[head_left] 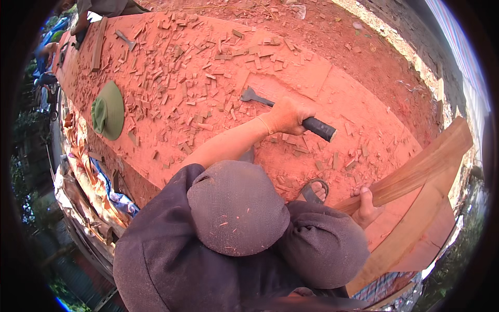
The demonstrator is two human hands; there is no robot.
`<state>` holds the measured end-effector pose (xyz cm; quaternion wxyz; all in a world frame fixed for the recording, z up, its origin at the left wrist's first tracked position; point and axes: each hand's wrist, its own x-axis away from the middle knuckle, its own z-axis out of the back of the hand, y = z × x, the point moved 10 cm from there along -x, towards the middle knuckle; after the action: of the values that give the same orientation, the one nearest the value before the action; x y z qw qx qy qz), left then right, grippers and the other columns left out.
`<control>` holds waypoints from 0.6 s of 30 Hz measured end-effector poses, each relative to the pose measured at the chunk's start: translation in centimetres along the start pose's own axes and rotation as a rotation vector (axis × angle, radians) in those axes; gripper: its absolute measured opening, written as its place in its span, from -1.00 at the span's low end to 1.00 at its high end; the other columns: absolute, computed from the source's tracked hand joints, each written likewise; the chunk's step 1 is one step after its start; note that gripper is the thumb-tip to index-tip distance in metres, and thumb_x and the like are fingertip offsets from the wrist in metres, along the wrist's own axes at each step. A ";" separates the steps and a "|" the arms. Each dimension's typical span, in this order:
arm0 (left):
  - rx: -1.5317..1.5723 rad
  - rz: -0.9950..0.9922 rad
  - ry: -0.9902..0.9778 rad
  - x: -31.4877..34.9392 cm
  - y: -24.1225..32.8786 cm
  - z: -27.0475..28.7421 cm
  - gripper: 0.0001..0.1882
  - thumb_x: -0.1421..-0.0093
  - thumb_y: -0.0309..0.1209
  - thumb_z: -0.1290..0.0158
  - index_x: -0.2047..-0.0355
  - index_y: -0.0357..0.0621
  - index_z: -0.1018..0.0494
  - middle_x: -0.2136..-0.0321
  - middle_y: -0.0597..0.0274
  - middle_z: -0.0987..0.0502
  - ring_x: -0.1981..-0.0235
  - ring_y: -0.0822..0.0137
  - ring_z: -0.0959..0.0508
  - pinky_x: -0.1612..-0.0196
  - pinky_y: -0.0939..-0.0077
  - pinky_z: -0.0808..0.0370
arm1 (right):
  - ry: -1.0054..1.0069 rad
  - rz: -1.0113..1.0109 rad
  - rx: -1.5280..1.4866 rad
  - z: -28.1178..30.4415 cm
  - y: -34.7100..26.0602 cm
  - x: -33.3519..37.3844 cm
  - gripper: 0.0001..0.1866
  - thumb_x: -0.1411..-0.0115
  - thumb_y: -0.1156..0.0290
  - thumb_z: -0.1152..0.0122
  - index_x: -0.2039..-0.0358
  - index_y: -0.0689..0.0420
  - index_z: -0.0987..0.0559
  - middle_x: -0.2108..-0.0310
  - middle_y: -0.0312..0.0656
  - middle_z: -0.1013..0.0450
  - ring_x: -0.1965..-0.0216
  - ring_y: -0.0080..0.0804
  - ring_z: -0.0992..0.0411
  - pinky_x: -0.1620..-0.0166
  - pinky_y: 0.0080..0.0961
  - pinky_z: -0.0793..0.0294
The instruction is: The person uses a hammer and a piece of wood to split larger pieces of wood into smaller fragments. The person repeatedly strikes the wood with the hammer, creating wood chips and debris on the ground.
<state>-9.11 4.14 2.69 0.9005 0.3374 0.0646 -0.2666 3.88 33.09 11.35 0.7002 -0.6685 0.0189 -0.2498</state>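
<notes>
My left hand (291, 117) is closed round the black-wrapped handle of a chisel (260, 99). Its flared metal blade points to the left, just above the chip-strewn red surface, or resting on it; I cannot tell which. The handle's thick end (319, 129) sticks out to the right of the fist. At lower right, my right hand (367, 208) grips the near end of a long curved wooden plank (426, 169), thumb up along its side. The plank slants up toward the right. My sandalled foot (314, 191) stands between the two hands.
Wood chips (176, 83) lie all over the red boards. A green hat (109, 110) rests at left, a second chisel (125, 40) and a narrow wood strip (97, 47) beyond it. Another person (112, 7) is at the far left. Another board (410, 236) lies under my plank.
</notes>
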 end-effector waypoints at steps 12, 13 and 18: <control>0.117 0.140 0.064 -0.9 -1.2 0.3 -0.78 0.12 -0.28 -0.25 0.56 0.02 -0.40 0.63 0.15 -0.49 0.53 -0.04 -0.58 0.50 0.06 -0.44 | -0.103 0.306 -0.487 -1.2 -3.8 -4.9 -0.61 -0.22 0.46 -0.17 -0.02 0.27 -0.34 0.24 -0.23 -0.33 0.23 -0.43 -0.35 0.11 -0.47 -0.44; 0.119 0.128 0.105 -1.1 -1.8 0.6 -0.78 0.12 -0.28 -0.25 0.56 0.03 -0.40 0.63 0.16 -0.49 0.54 -0.04 -0.58 0.50 0.06 -0.44 | -0.114 0.254 -0.282 -3.9 0.1 -3.6 -0.59 -0.17 0.49 -0.20 -0.02 0.27 -0.35 0.23 -0.22 -0.34 0.23 -0.43 -0.37 0.12 -0.46 -0.45; 0.055 0.056 0.007 -0.3 -0.8 0.6 -0.78 0.14 -0.28 -0.25 0.58 0.05 -0.40 0.65 0.13 -0.44 0.55 -0.06 -0.55 0.50 0.03 -0.42 | -0.259 -0.038 0.457 -5.8 9.1 -2.9 -0.59 0.00 0.53 -0.37 0.11 0.27 -0.50 0.24 -0.17 -0.44 0.26 -0.43 -0.44 0.22 -0.45 -0.46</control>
<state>-9.84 3.38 2.83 0.8977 0.3646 0.0510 -0.2419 2.16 28.65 1.23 0.8249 -0.5195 -0.1405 -0.1731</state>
